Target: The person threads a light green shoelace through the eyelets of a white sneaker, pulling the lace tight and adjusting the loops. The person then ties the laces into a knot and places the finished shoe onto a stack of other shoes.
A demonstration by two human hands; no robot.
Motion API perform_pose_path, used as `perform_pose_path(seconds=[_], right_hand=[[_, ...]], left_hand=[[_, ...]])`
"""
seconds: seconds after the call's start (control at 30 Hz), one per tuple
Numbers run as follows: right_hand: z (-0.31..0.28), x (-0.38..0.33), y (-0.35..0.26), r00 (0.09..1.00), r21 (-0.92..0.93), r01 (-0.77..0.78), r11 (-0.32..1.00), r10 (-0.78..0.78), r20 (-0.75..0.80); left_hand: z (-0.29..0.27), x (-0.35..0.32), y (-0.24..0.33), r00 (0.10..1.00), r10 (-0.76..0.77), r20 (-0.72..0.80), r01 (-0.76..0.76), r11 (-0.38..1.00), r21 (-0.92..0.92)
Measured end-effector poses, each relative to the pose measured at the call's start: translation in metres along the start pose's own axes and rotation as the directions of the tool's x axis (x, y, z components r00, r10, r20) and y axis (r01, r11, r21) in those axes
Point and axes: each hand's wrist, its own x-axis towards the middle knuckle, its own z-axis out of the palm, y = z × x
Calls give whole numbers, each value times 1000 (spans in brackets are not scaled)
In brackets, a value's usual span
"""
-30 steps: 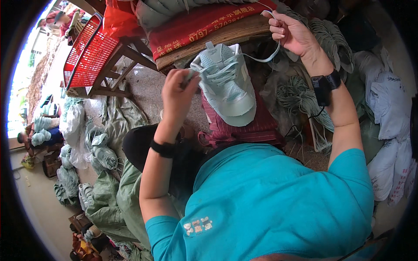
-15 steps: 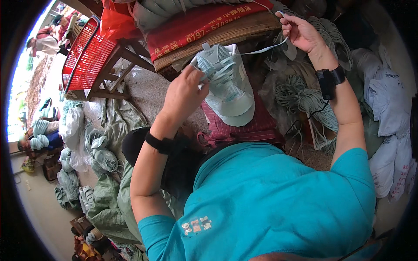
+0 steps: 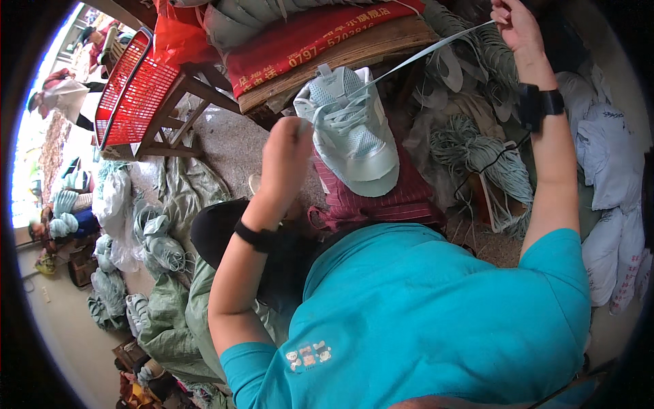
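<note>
A pale mint sneaker with a mesh upper rests toe toward me on a maroon striped cloth over my lap. Its lace is partly threaded through the eyelets. One length runs taut from the shoe's upper part to my right hand, whose fingers are pinched on it at the upper right. My left hand is just left of the shoe, curled and blurred by motion. Whatever its fingers may hold is hidden.
A wooden bench with a red printed cloth stands before me. Beyond it at left is a red plastic basket. Bundled laces lie at right near white sacks. More shoes and green sacking are at left.
My right hand has moved up and right, drawing the lace straighter and tighter. My left hand has moved slightly left and down, off the shoe's side. The sneaker has stayed nearly still.
</note>
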Motion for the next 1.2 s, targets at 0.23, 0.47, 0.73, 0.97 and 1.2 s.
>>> perform_pose_path(seconds=[0.23,0.47,0.73,0.97,1.2], right_hand=[[17,-27,13,996,3,-84,996,84,6],[-80,7,19,952,-365,133,921,-222,-213],[57,-95,93,915,-677,178,714,134,382],[142,-138,118,635,-583,688,433,31,772],[162,-136,126,572,-588,770,249,138,808]], left_hand=[[-122,2,-15,958,-276,81,67,-57,-996],[-173,-21,-39,807,-510,-298,-247,166,-955],[-205,-21,-92,870,-299,-393,-286,343,-895],[-170,-10,-29,893,-274,-356,-184,500,-846],[-217,-36,-10,912,-104,-396,-302,483,-822]])
